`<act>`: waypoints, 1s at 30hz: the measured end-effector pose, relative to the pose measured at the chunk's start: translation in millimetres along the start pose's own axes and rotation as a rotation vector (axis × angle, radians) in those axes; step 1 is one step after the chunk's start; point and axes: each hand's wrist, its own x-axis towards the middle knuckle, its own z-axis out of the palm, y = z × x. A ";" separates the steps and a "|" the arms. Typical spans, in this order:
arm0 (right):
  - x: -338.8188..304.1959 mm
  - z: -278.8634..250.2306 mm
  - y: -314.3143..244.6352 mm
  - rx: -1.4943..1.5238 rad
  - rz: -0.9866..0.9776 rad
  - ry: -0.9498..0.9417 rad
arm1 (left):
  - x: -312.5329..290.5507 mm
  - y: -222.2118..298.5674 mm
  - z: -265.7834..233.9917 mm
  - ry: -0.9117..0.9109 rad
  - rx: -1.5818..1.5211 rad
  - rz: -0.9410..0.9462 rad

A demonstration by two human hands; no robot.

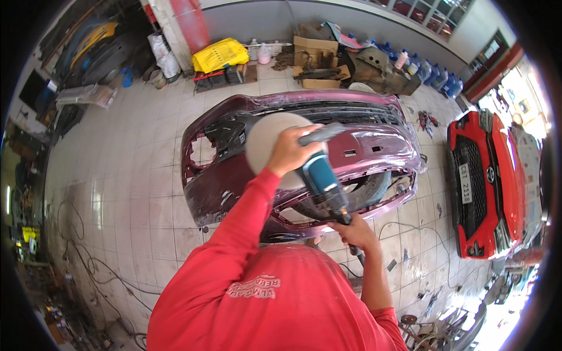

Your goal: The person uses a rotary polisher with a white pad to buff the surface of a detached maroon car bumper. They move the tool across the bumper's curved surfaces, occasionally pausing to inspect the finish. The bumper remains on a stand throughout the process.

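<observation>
Maroon car bumper [374, 149] lies detached on the tiled floor [117, 193], directly in front of the person, open side up. Left hand [288, 153] is closed around the polisher's [319, 172] front handle; right hand [351, 229] is closed around its rear end near the cord. Both grips are fully wrapped, holding nothing else. The round pale pad [266, 137] sits against the bumper's upper left section. Progress, as a judgement: right portion of the bumper looks glossy and reflective, the lower left flank dull and scuffed, so the job looks partway, with the left side and lower edge apparently still to work. Whether the pad is spinning cannot be told. Containers: open cardboard box [316, 50] by the far wall holds dark parts, not identifiable; white jugs [260, 52] beside it, contents unseen; a row of blue bottles [436, 73] further right along the wall. Red car [489, 181] stands well apart, to the right.
</observation>
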 end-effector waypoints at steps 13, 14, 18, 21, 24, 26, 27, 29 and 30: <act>31.4 89.1 -18.7 -0.216 -0.338 -0.234 | -121.0 20.0 -123.5 0.328 -0.097 -0.336; 27.2 81.6 -20.2 -0.204 -0.351 -0.218 | -117.2 20.9 -119.1 0.313 -0.096 -0.310; 16.1 50.2 -11.4 -0.245 -0.225 -0.151 | -88.6 28.3 -84.0 0.211 -0.091 -0.273; 0.9 17.8 -8.0 -0.122 -0.162 -0.128 | -58.0 15.0 -47.9 0.123 -0.079 -0.198; 4.8 -7.2 25.7 -0.020 -0.089 -0.048 | -12.9 11.7 2.7 -0.036 -0.053 -0.129; 5.3 -23.1 40.1 0.001 0.005 0.032 | 15.6 16.2 41.5 -0.120 0.002 -0.078; 0.2 -33.1 41.2 0.049 0.047 0.070 | 29.5 9.9 61.6 -0.145 0.009 -0.022; 5.6 -50.6 64.2 0.164 0.051 0.127 | 56.7 5.6 101.2 -0.213 0.015 0.006; 2.6 -60.3 64.3 0.251 0.030 0.146 | 68.2 7.6 116.6 -0.250 0.019 -0.026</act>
